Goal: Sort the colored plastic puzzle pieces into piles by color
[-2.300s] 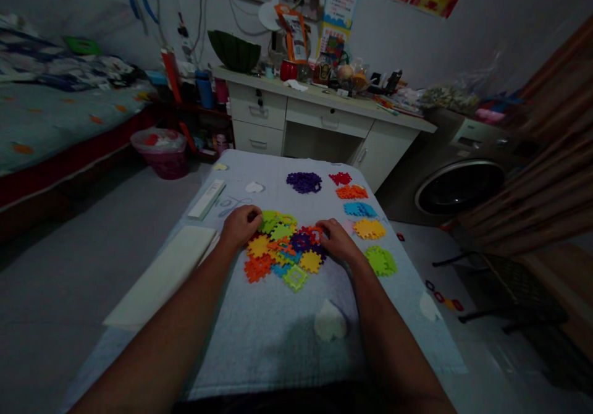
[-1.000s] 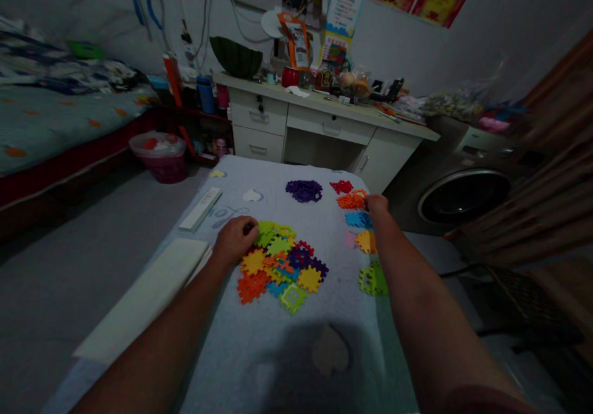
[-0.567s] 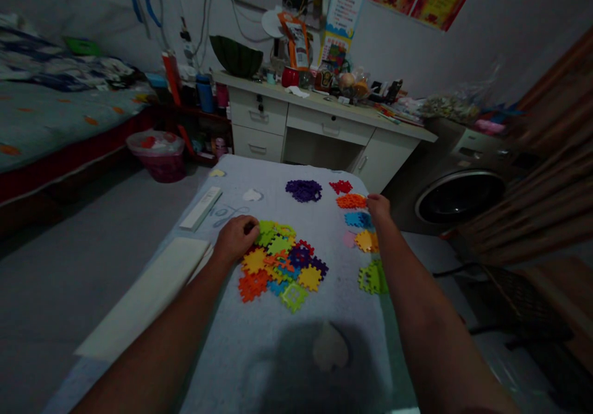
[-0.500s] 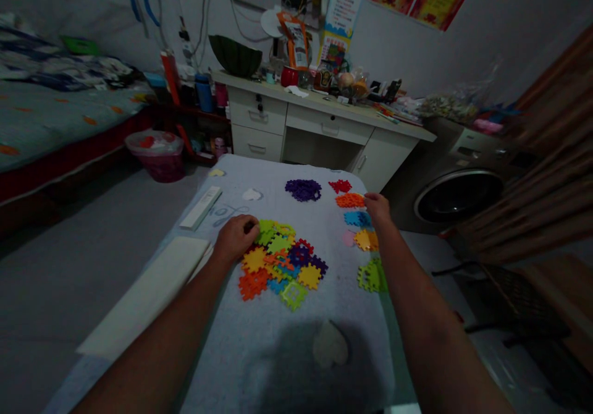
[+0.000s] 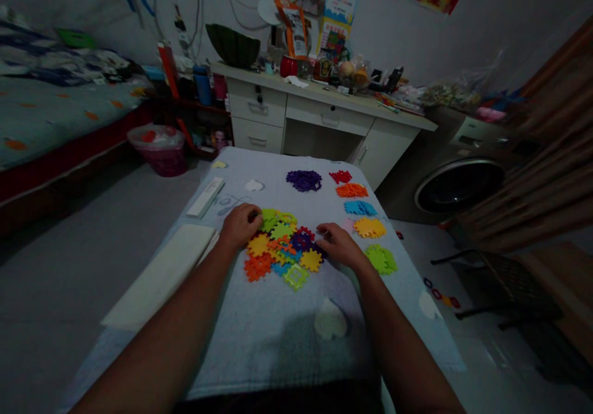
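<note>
A mixed pile of plastic gear-edged interlocking pieces point(image 5: 281, 245) in green, yellow, orange, blue, red and purple lies on the cloth-covered table point(image 5: 278, 321). At the pile's left edge rests my left hand point(image 5: 241, 225), beside the green pieces, its fingers loosely curled with a gap at the thumb and nothing visible in them. My right hand point(image 5: 340, 245) reaches the pile's right side by the purple pieces point(image 5: 302, 241); its fingers are apart. Sorted heaps stand separately: purple point(image 5: 304, 180), red point(image 5: 340, 177), orange point(image 5: 351, 190), blue point(image 5: 359, 207), yellow point(image 5: 369, 227) and green point(image 5: 381, 259).
On the table's left lie a white box point(image 5: 206, 198) and a long pale board point(image 5: 162, 278). Beyond the table stand a cluttered desk point(image 5: 328, 111) and a washing machine point(image 5: 454, 173). A pink bin point(image 5: 160, 151) is on the floor left, a dark chair point(image 5: 514, 284) right.
My right hand has moved left and nearer, from the orange heap at the table's right edge to the mixed pile. My left hand stays by the green pieces. The view has shifted slightly.
</note>
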{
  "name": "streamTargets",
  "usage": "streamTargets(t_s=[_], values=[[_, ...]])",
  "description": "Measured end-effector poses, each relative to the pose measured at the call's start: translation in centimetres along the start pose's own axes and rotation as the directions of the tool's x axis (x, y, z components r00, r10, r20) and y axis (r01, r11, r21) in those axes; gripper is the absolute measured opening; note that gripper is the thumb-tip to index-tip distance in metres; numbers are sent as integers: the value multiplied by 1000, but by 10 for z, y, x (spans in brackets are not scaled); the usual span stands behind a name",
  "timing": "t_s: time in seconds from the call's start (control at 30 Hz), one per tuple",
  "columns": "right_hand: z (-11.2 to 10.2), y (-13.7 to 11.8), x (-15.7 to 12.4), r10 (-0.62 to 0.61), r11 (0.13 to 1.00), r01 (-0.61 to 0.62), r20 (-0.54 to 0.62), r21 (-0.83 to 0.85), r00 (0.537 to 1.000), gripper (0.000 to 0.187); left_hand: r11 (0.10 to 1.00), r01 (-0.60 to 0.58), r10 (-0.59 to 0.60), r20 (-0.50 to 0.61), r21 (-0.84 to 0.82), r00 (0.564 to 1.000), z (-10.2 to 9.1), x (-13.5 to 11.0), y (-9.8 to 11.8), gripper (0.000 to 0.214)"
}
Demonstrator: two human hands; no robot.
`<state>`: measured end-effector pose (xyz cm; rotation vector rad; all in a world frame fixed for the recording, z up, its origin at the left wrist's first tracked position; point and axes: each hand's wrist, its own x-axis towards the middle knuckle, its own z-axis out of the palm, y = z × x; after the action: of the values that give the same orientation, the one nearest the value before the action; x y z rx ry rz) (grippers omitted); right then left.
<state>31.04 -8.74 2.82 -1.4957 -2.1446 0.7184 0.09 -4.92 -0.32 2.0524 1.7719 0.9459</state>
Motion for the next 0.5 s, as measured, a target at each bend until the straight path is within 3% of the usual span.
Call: streamTargets(t_s=[0.27,0.5], values=[[30,-4,5,-72,997,71,-56,-31,996,41,1000,4,-4,-7,-10,1000,-1,-1,3,21],[33,0,6,-26,980,56,-160,189,987,42,1000,18,-18,-7,-8,1000,0,0,0,23]])
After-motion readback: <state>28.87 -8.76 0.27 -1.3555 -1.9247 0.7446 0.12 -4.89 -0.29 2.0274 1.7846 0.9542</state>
